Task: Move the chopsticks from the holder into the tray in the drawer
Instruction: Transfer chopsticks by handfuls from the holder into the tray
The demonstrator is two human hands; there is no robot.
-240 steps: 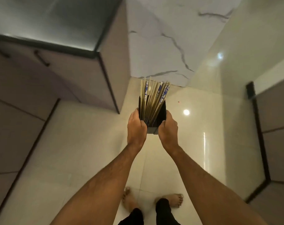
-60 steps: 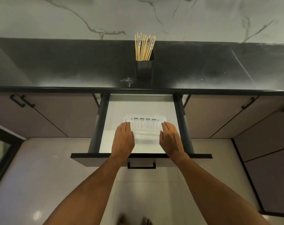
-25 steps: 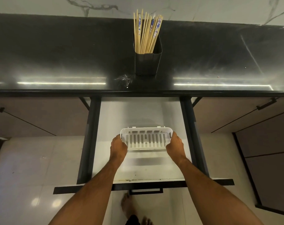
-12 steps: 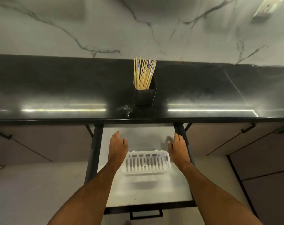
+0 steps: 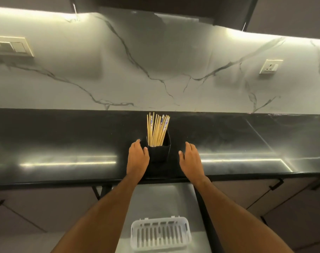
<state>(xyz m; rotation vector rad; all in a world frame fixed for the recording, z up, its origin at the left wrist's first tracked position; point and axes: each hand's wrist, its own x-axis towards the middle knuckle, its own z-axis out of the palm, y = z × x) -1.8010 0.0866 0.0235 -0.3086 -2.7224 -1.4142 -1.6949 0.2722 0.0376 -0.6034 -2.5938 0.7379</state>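
Both hands reach over the black countertop (image 5: 64,143), open and empty: the left hand (image 5: 138,158) sits just beside the black chopstick holder (image 5: 158,152), its thumb at or almost at the near corner, while the right hand (image 5: 191,159) hangs a little apart on the other side. Half a second ago the same hands flanked the white slotted tray (image 5: 160,234) down in the open drawer (image 5: 155,199); they have since let it go and risen to the counter. The tray now lies empty on the drawer floor, and the bamboo chopsticks (image 5: 157,130) stand upright in the holder, none yet moved. The receiving end looks ready; the transfer itself appears about to begin.
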